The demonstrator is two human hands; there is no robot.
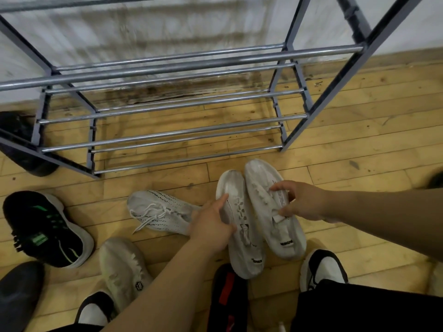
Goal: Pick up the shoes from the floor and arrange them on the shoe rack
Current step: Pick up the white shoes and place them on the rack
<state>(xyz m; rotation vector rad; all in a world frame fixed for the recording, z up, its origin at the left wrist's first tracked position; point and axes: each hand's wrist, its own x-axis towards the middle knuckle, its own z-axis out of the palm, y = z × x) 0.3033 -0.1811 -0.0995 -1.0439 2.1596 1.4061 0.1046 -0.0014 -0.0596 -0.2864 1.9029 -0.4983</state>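
Observation:
Two pale grey sneakers lie side by side on the wooden floor in front of the metal shoe rack [167, 137]. My left hand [212, 226] grips the left sneaker [242, 236] from its left side, thumb over the top. My right hand [299, 202] closes round the tongue and lace area of the right sneaker [268, 188]. Another white knit sneaker [158, 212] lies on its side just left of my left hand. The rack's rails carry no shoes.
A black sneaker with green stripes [45, 228] lies at the left, a cream sneaker [122, 267] below it, a black and red shoe [227, 295] at the bottom centre. Dark shoes sit at the left edge. My own feet in black and white shoes [323, 267] show at the bottom.

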